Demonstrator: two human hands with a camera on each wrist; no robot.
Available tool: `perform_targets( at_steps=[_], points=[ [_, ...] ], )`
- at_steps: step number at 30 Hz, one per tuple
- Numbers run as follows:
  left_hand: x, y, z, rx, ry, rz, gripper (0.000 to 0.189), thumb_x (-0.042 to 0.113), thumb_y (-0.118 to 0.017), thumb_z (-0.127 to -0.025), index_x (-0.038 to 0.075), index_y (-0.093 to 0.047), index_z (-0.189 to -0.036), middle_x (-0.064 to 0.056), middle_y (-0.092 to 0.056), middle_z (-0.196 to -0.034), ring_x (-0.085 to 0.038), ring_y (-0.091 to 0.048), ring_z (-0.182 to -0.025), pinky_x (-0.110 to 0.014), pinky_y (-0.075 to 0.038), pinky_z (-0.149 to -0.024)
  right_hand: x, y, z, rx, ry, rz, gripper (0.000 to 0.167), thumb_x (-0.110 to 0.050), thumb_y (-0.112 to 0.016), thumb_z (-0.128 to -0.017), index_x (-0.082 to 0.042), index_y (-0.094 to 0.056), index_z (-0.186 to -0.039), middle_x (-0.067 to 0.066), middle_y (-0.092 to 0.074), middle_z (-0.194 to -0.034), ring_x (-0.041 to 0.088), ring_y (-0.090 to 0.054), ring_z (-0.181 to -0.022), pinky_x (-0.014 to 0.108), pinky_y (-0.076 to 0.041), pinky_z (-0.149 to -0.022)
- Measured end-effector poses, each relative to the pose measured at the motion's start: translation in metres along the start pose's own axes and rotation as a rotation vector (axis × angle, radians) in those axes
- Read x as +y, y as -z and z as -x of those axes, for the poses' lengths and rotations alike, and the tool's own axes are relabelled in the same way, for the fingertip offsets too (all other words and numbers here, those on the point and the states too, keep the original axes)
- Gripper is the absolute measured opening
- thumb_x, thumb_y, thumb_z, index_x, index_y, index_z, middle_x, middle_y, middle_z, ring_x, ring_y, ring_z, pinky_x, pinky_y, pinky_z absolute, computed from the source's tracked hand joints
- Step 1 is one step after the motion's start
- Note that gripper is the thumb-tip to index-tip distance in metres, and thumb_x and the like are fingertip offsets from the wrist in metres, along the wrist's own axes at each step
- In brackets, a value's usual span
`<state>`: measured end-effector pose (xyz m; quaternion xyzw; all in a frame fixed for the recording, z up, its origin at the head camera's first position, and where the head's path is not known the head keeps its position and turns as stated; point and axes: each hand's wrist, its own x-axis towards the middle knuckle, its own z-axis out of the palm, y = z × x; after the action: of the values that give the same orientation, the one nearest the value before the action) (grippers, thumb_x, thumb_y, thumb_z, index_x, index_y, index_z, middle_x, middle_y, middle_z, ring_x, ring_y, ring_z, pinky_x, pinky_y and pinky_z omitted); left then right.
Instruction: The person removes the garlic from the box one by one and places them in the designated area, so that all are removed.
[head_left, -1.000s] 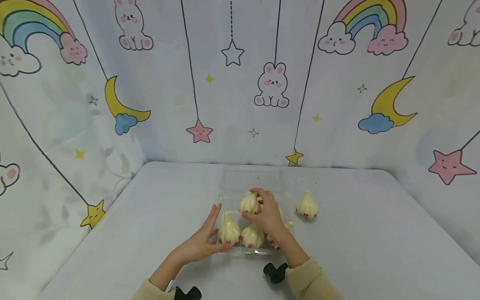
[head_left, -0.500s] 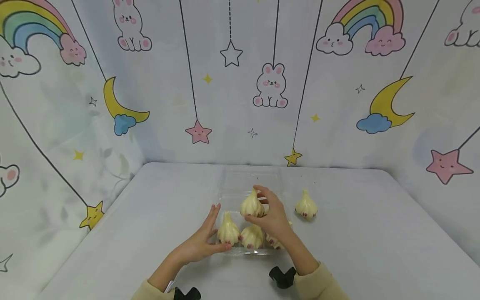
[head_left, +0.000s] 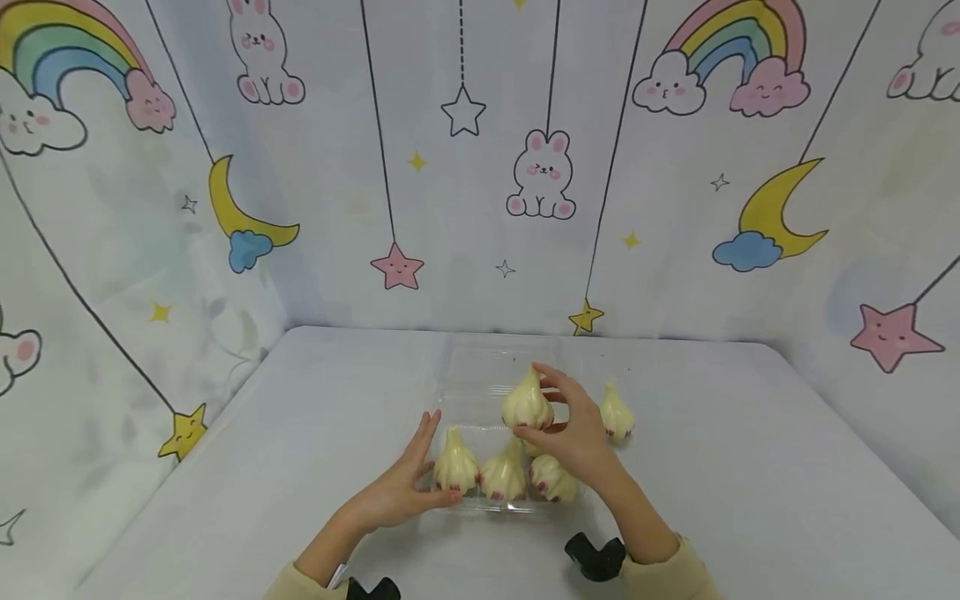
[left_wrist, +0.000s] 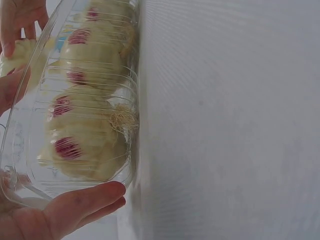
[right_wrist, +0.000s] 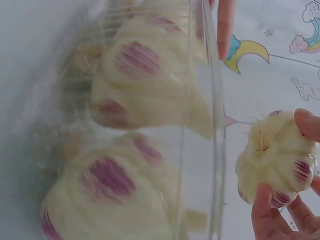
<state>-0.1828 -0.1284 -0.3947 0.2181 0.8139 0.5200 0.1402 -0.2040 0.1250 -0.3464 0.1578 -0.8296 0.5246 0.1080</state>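
Note:
In the head view my right hand holds a garlic bulb above the back of a clear plastic box, thumb under it and fingers at its stem. The right wrist view shows the root end of this garlic bulb turned to the camera. My left hand rests against the box's left front corner, fingers straight and spread, thumb along the front wall. Inside the box a front row of garlic bulbs stands, with another partly hidden behind. Through the box wall their purple marks show in the left wrist view.
One more garlic bulb stands on the white table right of the box, partly covered by my right hand. The box's clear lid lies folded back towards the printed curtain.
My right hand has moved to the right with the garlic bulb, uncovering more of the bulbs in the front row. The left hand stays at the box corner.

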Motion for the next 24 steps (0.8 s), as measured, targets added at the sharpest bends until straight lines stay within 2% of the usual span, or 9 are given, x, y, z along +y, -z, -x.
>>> perform_targets(
  at_steps=[6, 14, 24],
  points=[
    [-0.002, 0.001, 0.0, 0.001, -0.001, 0.0, 0.103, 0.023, -0.07, -0.082, 0.02, 0.01, -0.147, -0.02, 0.023, -0.146, -0.057, -0.024, -0.122, -0.057, -0.039, -0.09, 0.001, 0.016, 0.002, 0.003, 0.01, 0.002, 0.074, -0.012, -0.081, -0.069, -0.015, -0.045, -0.134, 0.014, -0.049, -0.12, 0.03, -0.051, -0.108, 0.031, -0.054, -0.068],
    [0.0, 0.001, 0.002, -0.003, 0.0, 0.003, 0.102, 0.023, -0.07, -0.082, 0.02, 0.01, -0.147, -0.021, 0.023, -0.146, -0.057, -0.023, -0.123, -0.059, -0.037, -0.09, 0.01, 0.03, 0.006, 0.016, 0.006, 0.03, 0.076, -0.011, -0.081, -0.069, -0.014, -0.044, -0.135, 0.013, -0.049, -0.12, 0.03, -0.052, -0.108, 0.025, -0.053, -0.067],
    [-0.002, 0.001, 0.001, -0.002, -0.021, -0.006, 0.102, 0.023, -0.069, -0.082, 0.019, 0.01, -0.147, -0.022, 0.023, -0.146, -0.058, -0.024, -0.122, -0.059, -0.035, -0.092, 0.021, 0.049, 0.006, 0.059, 0.094, 0.079, 0.075, -0.007, -0.079, -0.07, -0.01, -0.043, -0.135, 0.015, -0.049, -0.119, 0.033, -0.052, -0.107, 0.03, -0.054, -0.067]
  ],
)
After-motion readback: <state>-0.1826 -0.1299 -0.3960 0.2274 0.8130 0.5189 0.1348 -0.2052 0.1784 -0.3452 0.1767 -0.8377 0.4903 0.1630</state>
